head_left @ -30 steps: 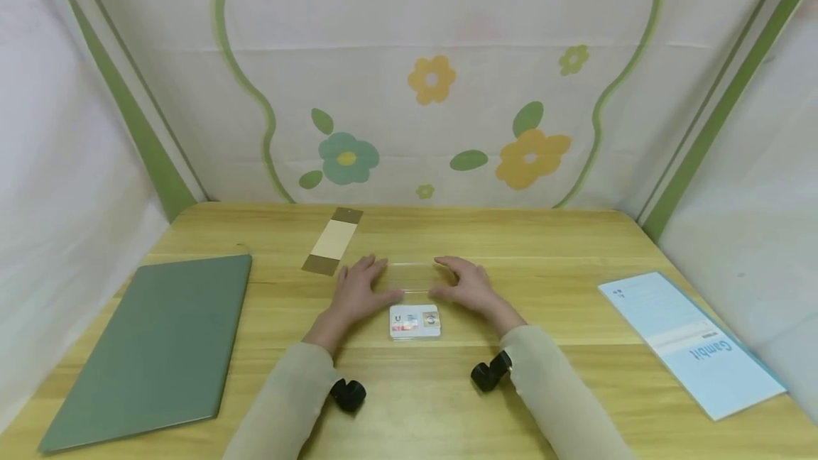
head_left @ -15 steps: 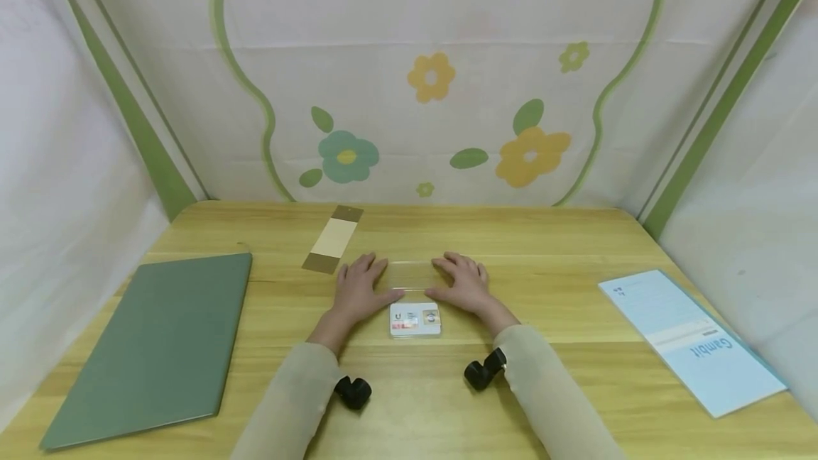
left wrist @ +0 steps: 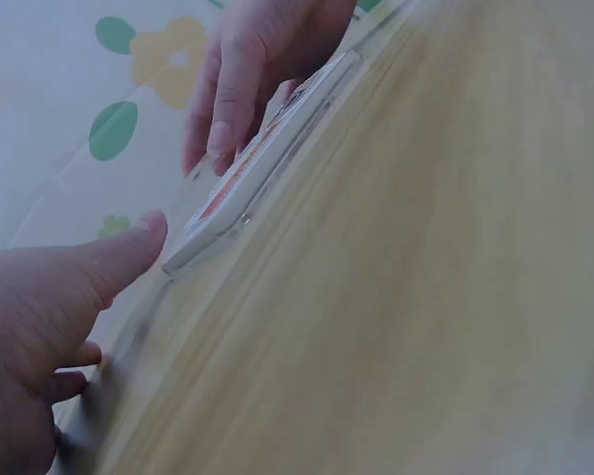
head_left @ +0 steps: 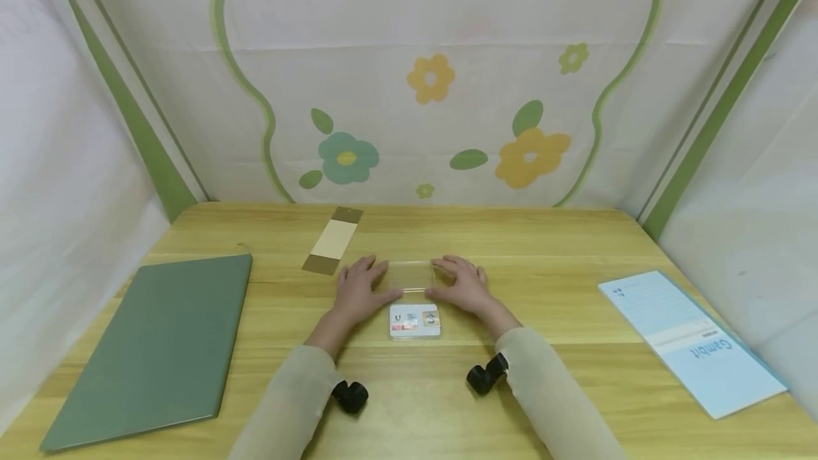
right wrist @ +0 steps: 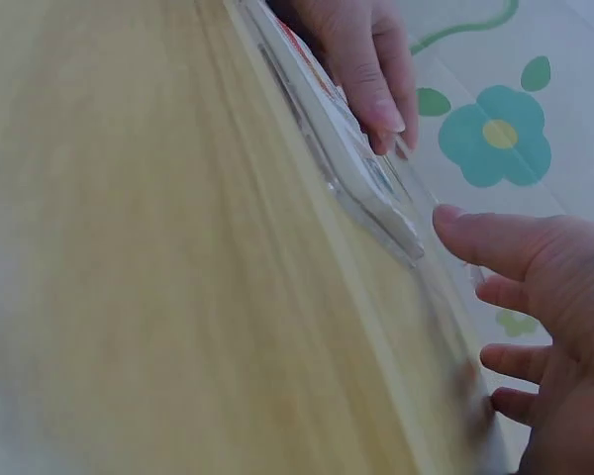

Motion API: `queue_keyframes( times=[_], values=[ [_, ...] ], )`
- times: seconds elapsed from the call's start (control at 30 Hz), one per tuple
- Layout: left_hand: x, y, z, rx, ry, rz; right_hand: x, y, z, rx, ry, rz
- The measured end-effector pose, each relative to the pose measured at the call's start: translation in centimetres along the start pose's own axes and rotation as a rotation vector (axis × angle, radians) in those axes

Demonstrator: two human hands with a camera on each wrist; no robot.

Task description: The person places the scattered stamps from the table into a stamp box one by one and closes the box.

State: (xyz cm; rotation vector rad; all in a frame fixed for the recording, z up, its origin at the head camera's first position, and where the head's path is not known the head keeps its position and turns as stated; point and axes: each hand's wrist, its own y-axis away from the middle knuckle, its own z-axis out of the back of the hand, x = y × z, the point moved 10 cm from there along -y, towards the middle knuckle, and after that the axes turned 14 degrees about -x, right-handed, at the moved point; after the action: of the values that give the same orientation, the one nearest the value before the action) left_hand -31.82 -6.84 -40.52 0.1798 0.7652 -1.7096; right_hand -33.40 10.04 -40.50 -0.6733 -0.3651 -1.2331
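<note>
A clear plastic lid (head_left: 411, 275) lies flat between my two hands in the head view. My left hand (head_left: 359, 292) holds its left end, thumb at the front corner and fingers toward the back. The right hand (head_left: 465, 286) holds the opposite end in the same way. Just in front of the lid sits a white stack of cards (head_left: 414, 320) with small printed pictures, in a clear shallow case. In the left wrist view, this card stack (left wrist: 243, 188) shows edge-on, apart from my left thumb (left wrist: 139, 242). Whether the lid touches the table is hard to tell.
A large green folder (head_left: 153, 346) lies at the left. Behind my left hand is a brown and cream card strip (head_left: 332, 240). A pale blue "Gambit" notebook (head_left: 693, 343) lies at the right. A flowered white cloth (head_left: 383, 112) closes off the table's back edge.
My right hand has shifted slightly left and closed in on the lid's right end. The left hand has hardly moved. The card stack stays in place.
</note>
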Motion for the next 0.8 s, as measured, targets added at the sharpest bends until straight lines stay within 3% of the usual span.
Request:
queue_keyframes(
  times=[0.13,0.4,0.8],
  values=[
    [-0.5,0.4,0.8,-0.008,0.056,0.008,0.7,0.7,0.5,0.008,-0.079,0.007],
    [-2.1,1.9,2.4,-0.019,0.074,-0.032,2.3,2.8,1.9,-0.008,-0.197,0.022],
    [-3.3,4.3,3.5,-0.062,0.073,-0.052,2.9,5.1,2.1,-0.043,-0.190,0.054]
  ],
)
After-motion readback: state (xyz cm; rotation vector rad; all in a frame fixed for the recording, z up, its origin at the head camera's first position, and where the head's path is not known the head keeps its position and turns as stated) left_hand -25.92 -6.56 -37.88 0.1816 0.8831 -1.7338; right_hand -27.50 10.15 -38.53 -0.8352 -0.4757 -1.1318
